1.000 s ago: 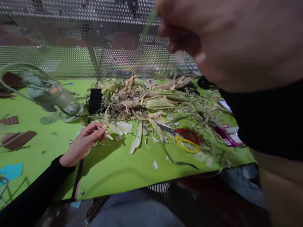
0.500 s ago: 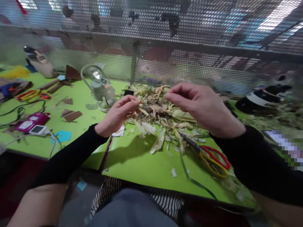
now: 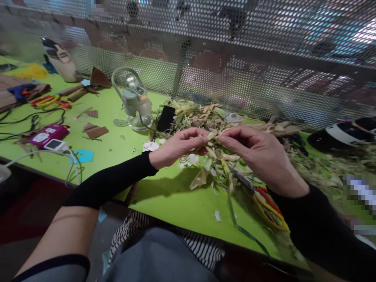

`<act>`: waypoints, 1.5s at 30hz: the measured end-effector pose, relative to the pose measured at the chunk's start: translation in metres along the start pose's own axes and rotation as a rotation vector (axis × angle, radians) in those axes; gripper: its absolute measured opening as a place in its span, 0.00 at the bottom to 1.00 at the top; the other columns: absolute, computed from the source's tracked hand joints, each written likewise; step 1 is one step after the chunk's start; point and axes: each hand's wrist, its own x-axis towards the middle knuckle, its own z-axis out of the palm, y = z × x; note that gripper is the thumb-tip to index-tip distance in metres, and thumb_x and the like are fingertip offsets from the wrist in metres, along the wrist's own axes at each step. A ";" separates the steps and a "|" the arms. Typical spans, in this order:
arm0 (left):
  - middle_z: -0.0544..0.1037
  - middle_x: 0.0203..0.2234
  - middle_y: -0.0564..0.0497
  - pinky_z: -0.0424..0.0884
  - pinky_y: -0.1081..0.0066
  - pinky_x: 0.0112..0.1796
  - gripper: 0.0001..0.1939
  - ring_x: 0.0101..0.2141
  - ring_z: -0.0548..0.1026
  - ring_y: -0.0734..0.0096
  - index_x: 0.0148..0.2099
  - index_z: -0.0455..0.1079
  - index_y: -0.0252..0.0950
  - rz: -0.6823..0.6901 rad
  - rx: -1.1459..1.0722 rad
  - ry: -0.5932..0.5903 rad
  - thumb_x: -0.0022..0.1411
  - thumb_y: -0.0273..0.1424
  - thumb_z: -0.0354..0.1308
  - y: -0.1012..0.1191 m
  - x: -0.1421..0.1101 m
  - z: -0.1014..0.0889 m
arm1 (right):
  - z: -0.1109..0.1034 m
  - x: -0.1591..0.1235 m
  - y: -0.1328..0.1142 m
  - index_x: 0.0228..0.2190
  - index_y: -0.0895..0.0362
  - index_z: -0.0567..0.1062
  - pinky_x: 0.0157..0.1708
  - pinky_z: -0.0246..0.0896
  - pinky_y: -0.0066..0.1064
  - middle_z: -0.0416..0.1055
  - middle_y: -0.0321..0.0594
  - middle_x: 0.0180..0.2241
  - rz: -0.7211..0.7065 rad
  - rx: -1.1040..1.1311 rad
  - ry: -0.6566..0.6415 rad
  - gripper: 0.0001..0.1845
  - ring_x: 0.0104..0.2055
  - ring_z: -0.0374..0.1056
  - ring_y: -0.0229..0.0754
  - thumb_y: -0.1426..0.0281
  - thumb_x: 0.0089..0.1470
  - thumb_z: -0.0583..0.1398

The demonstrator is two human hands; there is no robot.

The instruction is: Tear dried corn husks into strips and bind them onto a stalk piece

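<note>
Green tabletop (image 3: 170,211): nearest is its bare front part, with one white scrap (image 3: 217,216) on it; good open ground for resting the forearms if the fingers need steadying.
Dark green strip (image 3: 245,232): trails toward the front edge, away from the fingers; best left there so it does not snag a sleeve.
Scissors (image 3: 249,186): lie just beside the right wrist, blades toward the husks, red and yellow handles toward the person; worth minding the blades when that wrist drops.
Left hand (image 3: 186,143): thumb and fingers are closed on the pale husk bundle (image 3: 210,141), palm turned inward; a firm, unmoving pinch here probably serves best.
Right hand (image 3: 255,150): meets the left, its thumb and forefinger pinching the bundle's right end; small, even finger moves seem wiser than a sharp tug, since dry husk may split.
Husk bundle: sits between the two sets of fingertips, raised above the litter; how its strips cross is too small to tell.
Husk pile (image 3: 202,113): spreads behind the hands, within easy reach for a further strip.
Black phone (image 3: 166,118): lies at the pile's left edge, better kept uncovered.
Perforated screen (image 3: 205,66): stands upright behind everything.
</note>
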 end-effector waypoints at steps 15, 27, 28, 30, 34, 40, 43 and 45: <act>0.74 0.28 0.54 0.68 0.73 0.36 0.09 0.30 0.71 0.80 0.39 0.69 0.33 0.024 0.371 -0.077 0.64 0.34 0.60 -0.007 0.002 -0.010 | 0.015 -0.005 0.018 0.40 0.54 0.83 0.25 0.57 0.31 0.76 0.37 0.30 -0.134 -0.161 -0.050 0.12 0.26 0.66 0.37 0.60 0.61 0.63; 0.78 0.30 0.51 0.65 0.73 0.34 0.06 0.31 0.73 0.75 0.39 0.72 0.33 0.376 1.130 -0.028 0.66 0.29 0.55 -0.015 -0.001 -0.009 | 0.021 -0.015 0.020 0.38 0.59 0.79 0.28 0.60 0.33 0.78 0.43 0.31 -0.273 -0.446 -0.045 0.13 0.30 0.72 0.43 0.65 0.65 0.58; 0.79 0.32 0.50 0.65 0.73 0.34 0.07 0.32 0.74 0.73 0.40 0.72 0.33 0.417 1.252 -0.032 0.66 0.29 0.54 -0.016 -0.002 -0.009 | 0.022 -0.017 0.020 0.39 0.59 0.79 0.30 0.60 0.33 0.79 0.44 0.32 -0.260 -0.480 -0.057 0.13 0.32 0.73 0.44 0.65 0.65 0.57; 0.80 0.34 0.48 0.65 0.72 0.34 0.07 0.33 0.76 0.70 0.41 0.72 0.33 0.460 1.453 -0.048 0.67 0.28 0.53 -0.019 -0.003 -0.008 | 0.024 -0.018 0.021 0.38 0.58 0.78 0.31 0.61 0.34 0.80 0.45 0.34 -0.214 -0.521 -0.116 0.14 0.33 0.74 0.46 0.65 0.66 0.54; 0.81 0.35 0.47 0.68 0.71 0.33 0.07 0.33 0.77 0.69 0.42 0.73 0.34 0.437 1.653 -0.087 0.67 0.27 0.53 -0.025 -0.002 -0.008 | 0.025 -0.018 0.023 0.29 0.55 0.73 0.28 0.57 0.32 0.75 0.40 0.26 -0.123 -0.443 -0.294 0.18 0.27 0.69 0.41 0.64 0.67 0.51; 0.79 0.49 0.42 0.74 0.63 0.47 0.12 0.47 0.78 0.64 0.53 0.70 0.34 0.626 1.474 -0.040 0.67 0.28 0.56 -0.025 0.000 -0.012 | 0.033 -0.024 0.031 0.24 0.53 0.68 0.23 0.50 0.30 0.61 0.31 0.18 -0.083 -0.323 -0.086 0.14 0.19 0.56 0.36 0.68 0.63 0.54; 0.76 0.55 0.39 0.70 0.56 0.56 0.14 0.56 0.73 0.59 0.54 0.70 0.34 0.744 1.353 0.110 0.68 0.31 0.56 -0.017 -0.006 -0.008 | 0.037 -0.029 0.040 0.25 0.53 0.66 0.25 0.52 0.31 0.64 0.33 0.20 -0.162 -0.406 0.130 0.12 0.22 0.59 0.37 0.71 0.62 0.55; 0.80 0.44 0.42 0.72 0.61 0.50 0.10 0.46 0.77 0.63 0.47 0.73 0.33 0.605 1.259 0.100 0.70 0.31 0.53 -0.013 -0.010 -0.003 | 0.040 -0.032 0.045 0.26 0.53 0.67 0.25 0.52 0.31 0.67 0.36 0.23 -0.249 -0.553 0.244 0.12 0.24 0.60 0.38 0.71 0.63 0.55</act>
